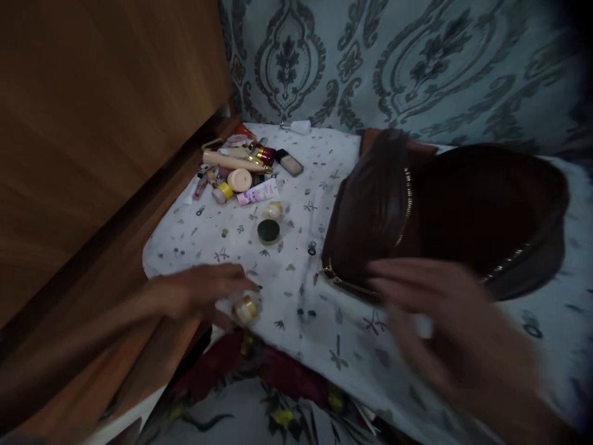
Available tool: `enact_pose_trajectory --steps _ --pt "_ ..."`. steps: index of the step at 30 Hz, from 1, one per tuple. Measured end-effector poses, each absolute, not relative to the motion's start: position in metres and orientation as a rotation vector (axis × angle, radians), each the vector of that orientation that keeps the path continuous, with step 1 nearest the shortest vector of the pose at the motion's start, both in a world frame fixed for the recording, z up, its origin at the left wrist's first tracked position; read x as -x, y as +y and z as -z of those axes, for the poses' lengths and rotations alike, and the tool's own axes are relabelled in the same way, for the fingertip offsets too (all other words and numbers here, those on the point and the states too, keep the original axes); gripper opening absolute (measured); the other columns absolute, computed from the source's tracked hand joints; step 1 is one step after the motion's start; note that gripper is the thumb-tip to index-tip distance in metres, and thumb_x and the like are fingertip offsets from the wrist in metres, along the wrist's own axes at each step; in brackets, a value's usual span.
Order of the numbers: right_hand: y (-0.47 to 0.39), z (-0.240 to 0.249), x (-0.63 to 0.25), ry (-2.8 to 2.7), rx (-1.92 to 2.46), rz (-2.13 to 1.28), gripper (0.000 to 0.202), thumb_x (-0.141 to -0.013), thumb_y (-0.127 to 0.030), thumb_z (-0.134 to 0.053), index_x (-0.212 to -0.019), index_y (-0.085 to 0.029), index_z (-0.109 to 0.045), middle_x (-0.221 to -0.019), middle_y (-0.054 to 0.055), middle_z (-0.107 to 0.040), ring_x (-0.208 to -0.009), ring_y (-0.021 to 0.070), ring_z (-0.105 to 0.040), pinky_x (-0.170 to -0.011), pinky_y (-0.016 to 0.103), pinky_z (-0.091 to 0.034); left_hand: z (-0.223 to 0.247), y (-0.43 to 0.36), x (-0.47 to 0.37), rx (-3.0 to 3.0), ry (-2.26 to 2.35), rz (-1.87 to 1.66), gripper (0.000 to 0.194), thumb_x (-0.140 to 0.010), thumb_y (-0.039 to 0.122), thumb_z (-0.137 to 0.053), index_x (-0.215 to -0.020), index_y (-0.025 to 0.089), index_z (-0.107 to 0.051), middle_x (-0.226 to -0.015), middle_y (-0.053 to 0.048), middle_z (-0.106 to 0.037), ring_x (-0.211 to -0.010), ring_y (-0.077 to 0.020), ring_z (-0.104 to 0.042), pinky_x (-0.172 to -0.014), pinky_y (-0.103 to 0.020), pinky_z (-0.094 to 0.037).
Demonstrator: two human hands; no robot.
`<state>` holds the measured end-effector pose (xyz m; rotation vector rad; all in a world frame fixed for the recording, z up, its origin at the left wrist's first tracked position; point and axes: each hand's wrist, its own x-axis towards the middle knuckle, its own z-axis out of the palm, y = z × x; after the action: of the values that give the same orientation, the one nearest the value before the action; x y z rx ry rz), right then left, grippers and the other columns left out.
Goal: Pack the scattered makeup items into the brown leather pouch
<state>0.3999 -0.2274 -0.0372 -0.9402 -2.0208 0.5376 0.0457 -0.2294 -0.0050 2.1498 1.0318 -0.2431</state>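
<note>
My left hand point(199, 293) is low on the left, its fingers and thumb curved around a small clear jar with a gold lid point(247, 309) near the cloth's front edge. My right hand point(445, 315), blurred, hovers by the front of a dark brown bag point(365, 216). Its fingers are stretched out with the thumb apart, and nothing shows between them. The bag's gold zipper point(408, 198) is undone and its inside looks dark. Between the bag and the cosmetics lie a dark-lidded round jar point(269, 231) and a second small jar with a pale and gold look point(273, 210).
Several cosmetics are heaped at the back left, among them a peach tube point(231, 161), a pink-and-white tube point(257, 191) and a rectangular bottle point(290, 162). A white bottle point(299, 127) lies by the patterned wall point(352, 62). A wooden cabinet point(102, 93) borders the left side.
</note>
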Motion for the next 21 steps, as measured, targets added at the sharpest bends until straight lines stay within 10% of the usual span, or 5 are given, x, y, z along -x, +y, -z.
enact_pose_trajectory --steps 8,21 --pt "-0.176 0.086 -0.270 -2.386 1.124 -0.499 0.056 -0.096 -0.023 -0.052 -0.151 -0.018 -0.041 -0.158 0.020 -0.031 -0.143 0.0367 -0.039 -0.110 0.057 -0.043 0.042 -0.240 -0.058 -2.325 1.178 -0.028 0.023 -0.093 0.023 -0.060 -0.117 0.024 -0.057 -0.108 -0.004 -0.063 -0.097 -0.0197 -0.063 -0.081 -0.028 -0.049" --pt "-0.112 0.092 -0.207 -2.214 1.329 -0.415 0.050 -0.088 -0.011 -0.056 -0.137 -0.023 -0.053 -0.132 0.015 -0.052 -0.118 0.0328 -0.055 -0.091 0.049 -0.057 0.078 -0.120 -0.018 -2.540 1.823 -0.523 0.039 -0.092 0.019 -0.052 -0.131 0.021 -0.054 -0.123 -0.013 -0.062 -0.116 -0.0320 -0.058 -0.094 -0.048 -0.052"
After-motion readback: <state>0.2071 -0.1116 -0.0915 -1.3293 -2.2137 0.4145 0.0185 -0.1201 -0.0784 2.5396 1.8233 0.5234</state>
